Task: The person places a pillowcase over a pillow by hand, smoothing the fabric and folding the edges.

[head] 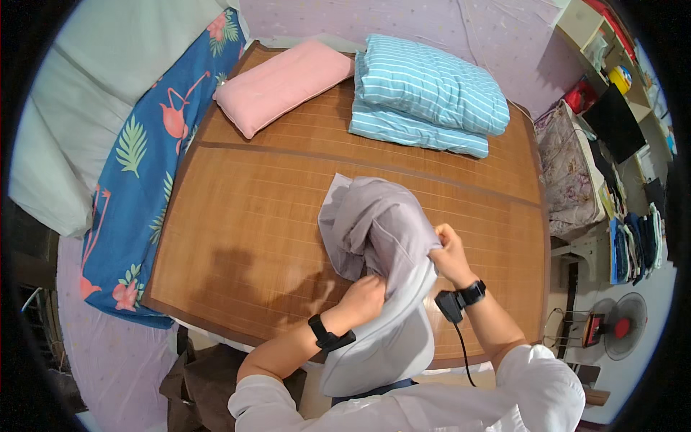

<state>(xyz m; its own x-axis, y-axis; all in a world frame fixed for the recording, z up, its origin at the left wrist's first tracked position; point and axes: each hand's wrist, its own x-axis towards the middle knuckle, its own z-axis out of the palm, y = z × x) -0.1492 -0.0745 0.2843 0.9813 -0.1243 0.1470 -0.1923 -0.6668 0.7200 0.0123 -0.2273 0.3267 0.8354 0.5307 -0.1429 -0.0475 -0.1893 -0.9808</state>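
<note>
A greyish-mauve cloth garment is bunched up above the brown bamboo mat, its paler lower part hanging over the bed's near edge towards my body. My left hand grips the cloth on its near left side, the fingers curled and partly hidden by folds. On the right, my right hand pinches the garment's edge between thumb and fingers. Each wrist wears a black strap; a black device with a cable hangs at the right one.
A pink pillow and a folded blue striped quilt lie at the bed's far side. Blue flamingo-print fabric runs along the left. Shelves, a monitor, folded clothes and a fan stand at the right.
</note>
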